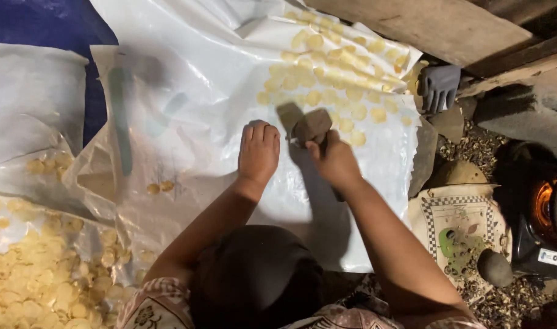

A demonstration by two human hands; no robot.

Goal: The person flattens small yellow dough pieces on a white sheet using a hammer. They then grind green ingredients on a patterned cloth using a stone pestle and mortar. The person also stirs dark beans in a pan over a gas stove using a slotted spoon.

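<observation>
Landmark: white plastic sheet (187, 128). Left of its left edge, a heap of pale yellow discs (41, 274) lies on clear wrap. On the sheet's bare middle, left hand (258, 151) rests palm down, fingers together and flat, gripping nothing. Just right of it, right hand (333, 159) is closed around a brown stone (312, 126), held upright above the sheet. Beyond the stone, toward the sheet's far right corner, flattened discs (336, 67) lie in rows. Off the sheet's right edge: a grey glove (438, 86).
</observation>
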